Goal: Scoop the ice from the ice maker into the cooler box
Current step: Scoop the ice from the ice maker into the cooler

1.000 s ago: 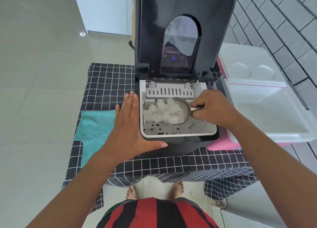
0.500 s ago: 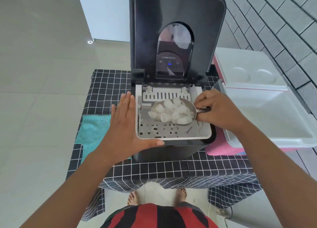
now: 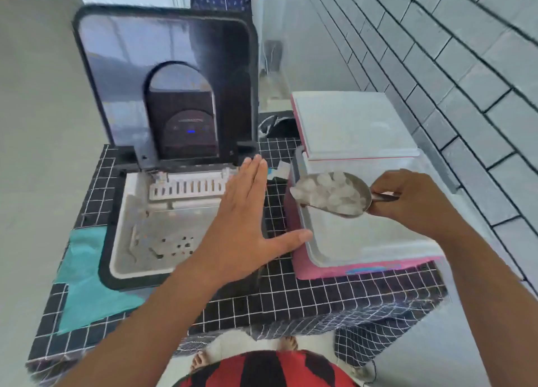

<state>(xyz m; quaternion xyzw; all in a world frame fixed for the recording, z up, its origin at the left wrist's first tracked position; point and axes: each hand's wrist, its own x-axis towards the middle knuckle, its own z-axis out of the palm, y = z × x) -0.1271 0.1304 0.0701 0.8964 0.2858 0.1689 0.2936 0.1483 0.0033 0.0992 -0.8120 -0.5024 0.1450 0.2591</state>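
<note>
The black ice maker stands on the left of the table with its lid raised; its white basket holds almost no ice. To its right sits the pink cooler box with a white inside and its lid flipped back. My right hand grips the handle of a metal scoop heaped with ice cubes, held over the cooler's near-left part. My left hand is flat and spread between the ice maker and the cooler, thumb at the cooler's rim.
A black-and-white checked cloth covers the table. A teal towel lies at the left front, beside the ice maker. A grey tiled wall runs close along the right. My bare feet show on the floor below the table edge.
My right hand has lifted the loaded scoop out of the ice maker's basket and carried it right, over the cooler. My left hand has shifted from the ice maker's left side to its right.
</note>
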